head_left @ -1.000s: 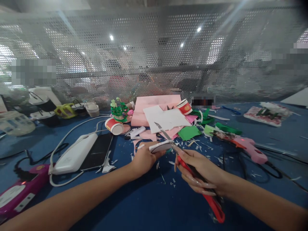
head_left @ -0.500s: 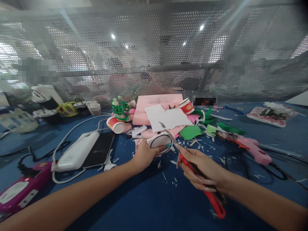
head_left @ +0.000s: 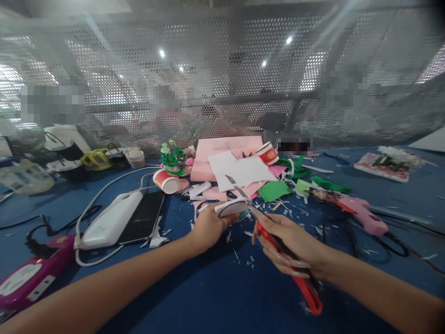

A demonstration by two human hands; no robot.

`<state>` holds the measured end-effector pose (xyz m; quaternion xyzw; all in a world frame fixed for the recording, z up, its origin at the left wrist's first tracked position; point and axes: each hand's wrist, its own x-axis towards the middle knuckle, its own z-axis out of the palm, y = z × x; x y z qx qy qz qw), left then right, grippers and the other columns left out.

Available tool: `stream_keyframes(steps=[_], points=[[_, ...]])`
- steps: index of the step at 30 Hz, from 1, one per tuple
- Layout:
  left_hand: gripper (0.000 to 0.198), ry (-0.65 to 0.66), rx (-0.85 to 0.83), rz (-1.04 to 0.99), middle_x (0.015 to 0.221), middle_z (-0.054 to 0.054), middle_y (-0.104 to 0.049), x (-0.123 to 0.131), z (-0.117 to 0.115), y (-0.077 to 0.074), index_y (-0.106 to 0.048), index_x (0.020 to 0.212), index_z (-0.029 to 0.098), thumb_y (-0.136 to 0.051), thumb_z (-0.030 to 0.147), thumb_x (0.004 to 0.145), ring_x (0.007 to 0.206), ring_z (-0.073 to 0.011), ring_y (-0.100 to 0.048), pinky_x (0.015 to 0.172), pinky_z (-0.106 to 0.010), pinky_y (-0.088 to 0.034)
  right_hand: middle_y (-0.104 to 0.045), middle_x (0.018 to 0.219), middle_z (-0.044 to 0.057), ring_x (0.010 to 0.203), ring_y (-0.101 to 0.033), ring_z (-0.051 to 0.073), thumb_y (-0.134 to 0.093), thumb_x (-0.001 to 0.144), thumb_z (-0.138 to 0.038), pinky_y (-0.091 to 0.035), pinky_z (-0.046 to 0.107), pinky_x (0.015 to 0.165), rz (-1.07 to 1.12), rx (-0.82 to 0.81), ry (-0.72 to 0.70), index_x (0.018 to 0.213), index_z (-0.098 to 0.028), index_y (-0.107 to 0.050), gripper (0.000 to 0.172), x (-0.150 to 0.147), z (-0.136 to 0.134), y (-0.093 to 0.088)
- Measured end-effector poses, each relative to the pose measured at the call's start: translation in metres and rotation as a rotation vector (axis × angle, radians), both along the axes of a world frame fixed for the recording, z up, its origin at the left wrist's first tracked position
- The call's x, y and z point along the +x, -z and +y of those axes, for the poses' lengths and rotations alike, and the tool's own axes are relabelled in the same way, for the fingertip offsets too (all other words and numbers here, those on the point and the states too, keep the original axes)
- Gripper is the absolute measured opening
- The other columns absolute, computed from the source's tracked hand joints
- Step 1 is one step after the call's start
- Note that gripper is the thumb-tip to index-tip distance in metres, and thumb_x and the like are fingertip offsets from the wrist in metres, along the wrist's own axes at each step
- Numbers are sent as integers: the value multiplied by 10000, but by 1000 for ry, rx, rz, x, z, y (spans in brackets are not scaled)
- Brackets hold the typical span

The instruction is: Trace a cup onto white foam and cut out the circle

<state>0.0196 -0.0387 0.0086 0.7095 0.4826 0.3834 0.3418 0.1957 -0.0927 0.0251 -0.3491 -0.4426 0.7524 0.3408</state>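
My left hand (head_left: 210, 227) pinches a small white paper piece (head_left: 232, 208) with a dark curved line along its edge, tilted so that it shows narrow. In my right hand (head_left: 288, 241) is a pair of scissors (head_left: 308, 287) with red handles, the fingers wrapped round them. Their blades point up and left and meet the right edge of the paper piece; whether they are cutting it I cannot tell. Beyond lie white paper sheets (head_left: 243, 170) on pink paper (head_left: 227, 144). White paper scraps (head_left: 250, 260) are scattered beneath both hands.
Right of my hands lies a pink glue gun (head_left: 365, 215) with its cord. On the left are a white power bank (head_left: 109, 220), a black phone (head_left: 144, 218) and a purple power strip (head_left: 38, 271). Red paper cups (head_left: 166, 181) and green paper (head_left: 275, 190) lie ahead, before a perforated metal screen (head_left: 222, 69).
My left hand has tilted the paper piece, so its face now looks flatter and narrower. The scissors stay at its right edge, held almost as before.
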Motion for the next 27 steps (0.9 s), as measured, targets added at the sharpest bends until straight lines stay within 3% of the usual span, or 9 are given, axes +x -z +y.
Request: stream_keyframes(steps=[4, 9, 15, 19, 23, 27], points=[[219, -37, -38, -41, 665, 7, -644, 0, 2, 3, -645, 820, 140, -622, 280, 654, 572, -128, -552, 528, -214, -430, -415, 313, -91, 178, -202, 16, -408, 848, -485, -239, 123, 184, -58, -4, 17, 721, -161, -492, 358, 0, -1, -1], [202, -83, 96, 124, 614, 4, -625, -4, 0, 5, -660, 786, 171, -586, 338, 699, 542, -125, -522, 503, -216, -394, -411, 312, -93, 171, -227, 17, -408, 848, -490, -253, 122, 182, -118, -2, 47, 712, -165, -485, 360, -2, -3, -2], [136, -20, 249, 210, 576, 12, -591, -4, 1, 2, -632, 670, 171, -577, 287, 712, 529, -104, -479, 497, -200, -364, -428, 339, -92, 164, -241, 21, -404, 853, -474, -273, 135, 184, -68, 18, 5, 738, -163, -494, 343, 0, -1, 5], [210, 46, 330, 279, 512, 16, -520, -3, 2, 0, -563, 546, 160, -552, 257, 732, 488, -90, -424, 474, -201, -336, -448, 370, -87, 166, -254, 18, -414, 853, -467, -288, 137, 190, -24, 36, -24, 741, -159, -507, 340, 2, 0, 10], [212, 135, 414, 358, 588, -6, -559, -5, 1, 3, -606, 641, 167, -488, 268, 786, 558, -111, -461, 543, -219, -367, -463, 393, -83, 170, -287, 25, -430, 847, -466, -296, 141, 183, 4, 45, -47, 740, -157, -513, 338, 2, 1, 13], [202, 115, 365, 375, 612, -9, -583, -5, -1, 2, -622, 685, 167, -496, 293, 781, 573, -116, -480, 565, -225, -382, -465, 382, -85, 178, -300, 27, -447, 842, -463, -309, 136, 192, 12, 55, -25, 740, -158, -508, 327, 0, 0, 11]])
